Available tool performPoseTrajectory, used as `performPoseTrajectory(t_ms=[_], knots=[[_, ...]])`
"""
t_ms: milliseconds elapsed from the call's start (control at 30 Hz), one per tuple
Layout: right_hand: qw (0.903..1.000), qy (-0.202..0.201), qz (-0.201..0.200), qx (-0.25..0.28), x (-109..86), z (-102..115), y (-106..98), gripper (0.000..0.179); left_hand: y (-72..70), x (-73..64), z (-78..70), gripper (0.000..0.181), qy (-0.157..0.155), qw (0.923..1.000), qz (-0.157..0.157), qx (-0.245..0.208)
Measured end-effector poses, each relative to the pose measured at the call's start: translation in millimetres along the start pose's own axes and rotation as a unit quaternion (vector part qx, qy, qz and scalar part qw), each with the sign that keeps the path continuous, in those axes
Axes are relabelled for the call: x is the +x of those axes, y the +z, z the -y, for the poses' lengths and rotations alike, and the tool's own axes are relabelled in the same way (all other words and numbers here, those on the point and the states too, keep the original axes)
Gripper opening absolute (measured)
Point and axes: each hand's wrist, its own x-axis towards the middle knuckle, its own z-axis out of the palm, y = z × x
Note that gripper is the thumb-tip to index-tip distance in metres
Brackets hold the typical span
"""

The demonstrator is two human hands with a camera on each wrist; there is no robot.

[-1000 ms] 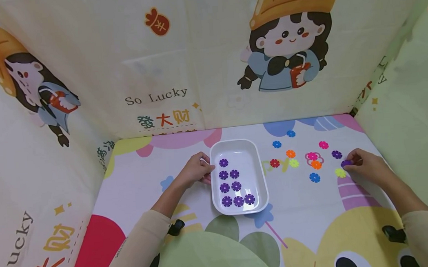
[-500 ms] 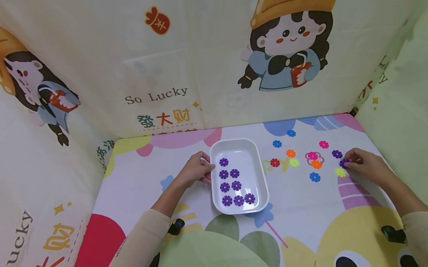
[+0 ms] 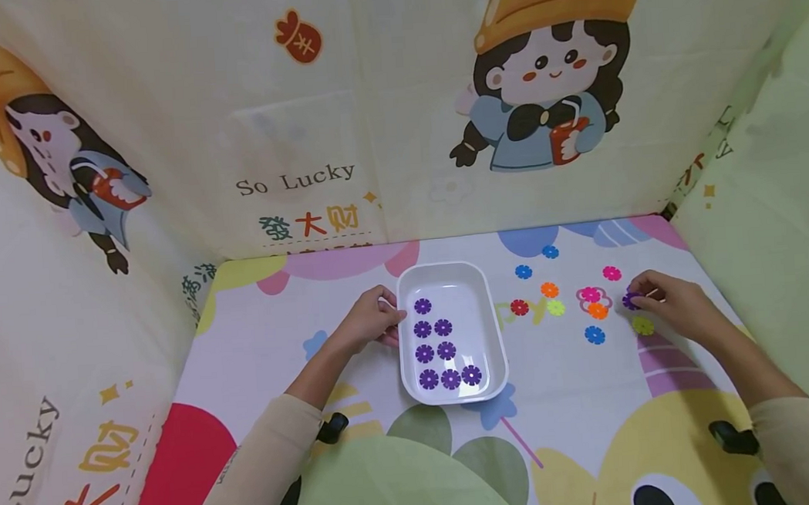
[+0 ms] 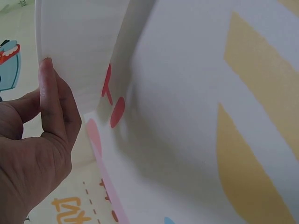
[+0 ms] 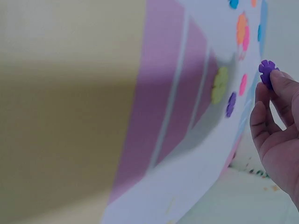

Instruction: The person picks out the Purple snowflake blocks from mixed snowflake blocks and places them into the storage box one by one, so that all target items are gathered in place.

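My left hand holds the left rim of a white tray; in the left wrist view, the fingers of that hand lie along the tray's outer wall. Inside the tray, purple flower-shaped discs stand in rows on its left and near side. On the right, my right hand pinches another purple flower disc between thumb and fingers. The right wrist view shows this held disc raised off the table, and one more purple disc lying below the hand.
Between tray and right hand lie loose discs: blue, red, orange, pink and yellow-green. Another yellow-green disc sits just under the right hand. Printed cloth walls enclose the table's back and sides.
My right hand has lifted the purple disc from the table and moved it leftward and slightly away, now covering the other purple disc in the head view. Left hand and tray stay put.
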Motion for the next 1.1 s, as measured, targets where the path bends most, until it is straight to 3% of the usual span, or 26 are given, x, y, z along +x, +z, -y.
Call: performPoseTrajectory(t_ms=[500,1100], knots=[[0.9974,-0.066,0.029,0.008,14.0,58,2,0.019,0.1,-0.9,-1.4,0.028,-0.005,1.0000,-0.002,0.006],[0.9831,-0.170,0.057,0.039,26.3,123,15,0.018,-1.3,-0.3,-0.1,0.029,0.002,1.0000,0.006,-0.001]])
